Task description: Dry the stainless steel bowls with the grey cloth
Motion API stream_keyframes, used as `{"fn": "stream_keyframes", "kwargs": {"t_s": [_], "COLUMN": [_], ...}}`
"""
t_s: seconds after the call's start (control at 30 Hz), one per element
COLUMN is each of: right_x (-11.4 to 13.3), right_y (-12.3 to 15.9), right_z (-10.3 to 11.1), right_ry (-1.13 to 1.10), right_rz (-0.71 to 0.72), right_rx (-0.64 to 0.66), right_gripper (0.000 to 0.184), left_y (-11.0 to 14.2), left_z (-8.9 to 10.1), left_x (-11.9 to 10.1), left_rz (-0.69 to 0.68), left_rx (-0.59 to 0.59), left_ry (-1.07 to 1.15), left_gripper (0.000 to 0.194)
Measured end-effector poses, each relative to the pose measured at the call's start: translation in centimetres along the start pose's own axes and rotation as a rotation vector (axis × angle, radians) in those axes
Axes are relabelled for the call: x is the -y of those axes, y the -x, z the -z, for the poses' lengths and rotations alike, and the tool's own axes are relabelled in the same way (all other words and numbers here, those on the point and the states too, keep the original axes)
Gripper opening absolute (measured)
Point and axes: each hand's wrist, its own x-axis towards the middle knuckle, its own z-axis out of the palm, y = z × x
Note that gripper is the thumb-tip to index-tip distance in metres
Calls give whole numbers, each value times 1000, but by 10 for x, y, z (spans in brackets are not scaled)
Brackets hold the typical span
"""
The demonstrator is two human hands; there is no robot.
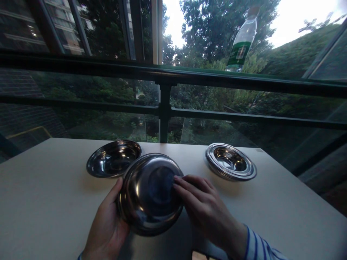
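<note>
A shiny stainless steel bowl [151,195] is raised above the white table, tilted so that its rounded outside and flat base appear to face me. Doubled edges on its left side suggest a second bowl nested with it, but I cannot tell for sure. My left hand [107,220] grips the left edge, thumb on the near face and the other fingers hidden behind. My right hand [207,207] is closed about the right side, its fingertips pressed on the base and its thumb out of sight. Behind the held bowl, a wide steel bowl [116,159] rests on the table.
Several nested steel dishes [230,162] sit at the back right of the white table [48,202]. Beyond it runs a dark railing [114,70] with a green-labelled bottle [241,47] on top. A dark-edged object [200,255] shows partly at the bottom edge.
</note>
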Motion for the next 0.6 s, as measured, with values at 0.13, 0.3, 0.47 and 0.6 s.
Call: {"fn": "stream_keyframes", "kwargs": {"t_s": [0.13, 0.3, 0.47, 0.6], "right_x": [6, -2, -7, 6], "right_y": [0, 1, 0, -6], "right_z": [-3, 1, 4, 7], "right_ry": [-35, -46, -133, -119], "right_rz": [135, -6, -74, 58], "right_rx": [25, -14, -60, -17], "right_gripper": [32, 34, 30, 24], "left_y": [-2, -4, -1, 4], "left_z": [0, 0, -2, -4], "left_x": [4, 7, 13, 18], "left_rz": [27, 43, 80, 132], "left_rx": [25, 26, 46, 41], "left_ry": [-21, 0, 31, 20], "left_gripper": [28, 28, 26, 24]}}
